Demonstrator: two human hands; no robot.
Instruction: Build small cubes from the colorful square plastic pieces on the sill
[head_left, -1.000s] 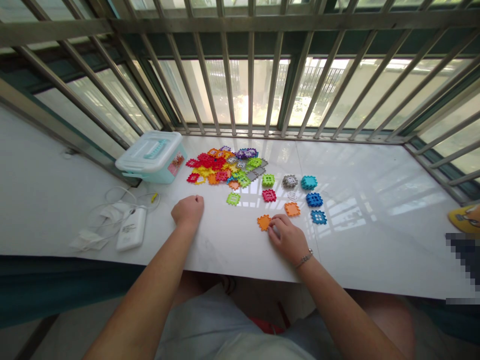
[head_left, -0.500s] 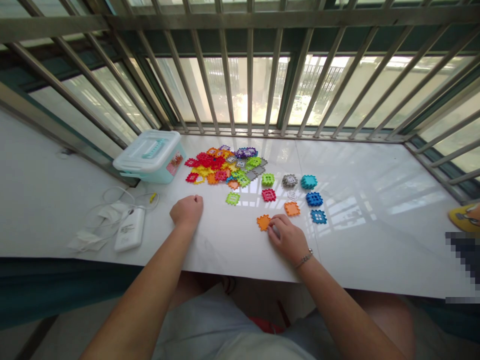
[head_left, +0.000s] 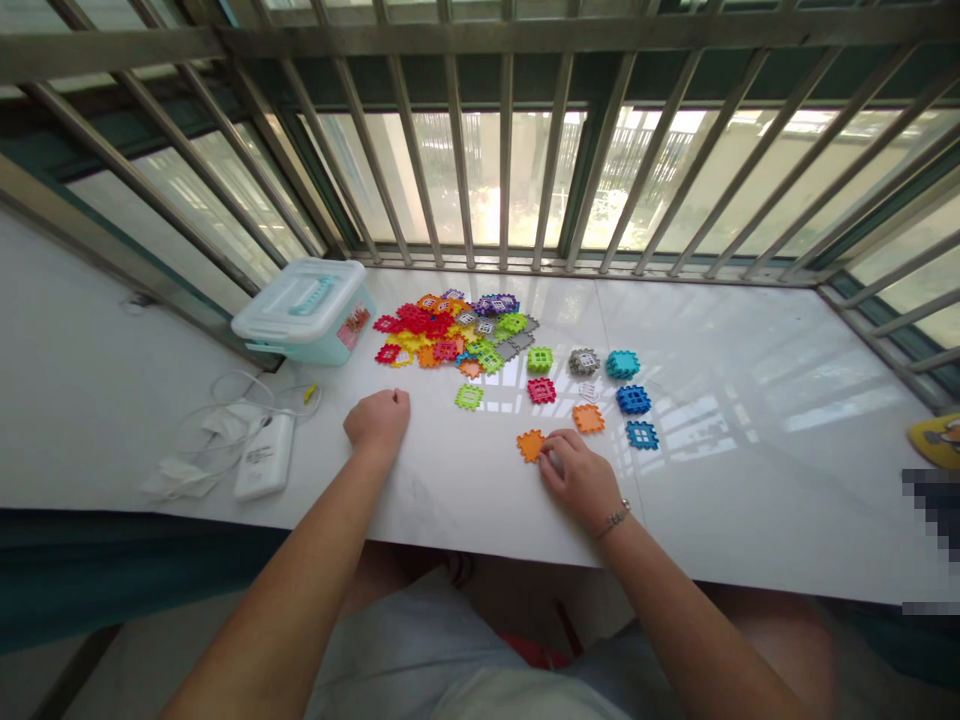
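My right hand (head_left: 579,478), with a bracelet at the wrist, has thumb and fingers pinched on the right edge of an orange toothed square tile (head_left: 530,445) at the tabletop. Just beyond it lies another orange tile (head_left: 589,418). My left hand (head_left: 377,427) rests on the table as a closed fist, and nothing sticks out of it. A lime green window tile (head_left: 469,397) lies between the hands, farther back. Beyond that spreads a mixed pile of coloured tiles (head_left: 427,325). Small groups include a red tile (head_left: 541,391), green tiles (head_left: 539,360) and blue tiles (head_left: 634,400).
A lidded pale turquoise box (head_left: 304,305) stands at the back left. Nearer, a white power bank (head_left: 264,457) lies beside a white cable (head_left: 214,400). Metal window bars (head_left: 506,150) rise along the back edge. A yellow object (head_left: 937,440) sits at the far right.
The whole view has shifted slightly, so everything appears a little farther right. Both hands keep the same pose, and the orange tile stays in my right fingers.
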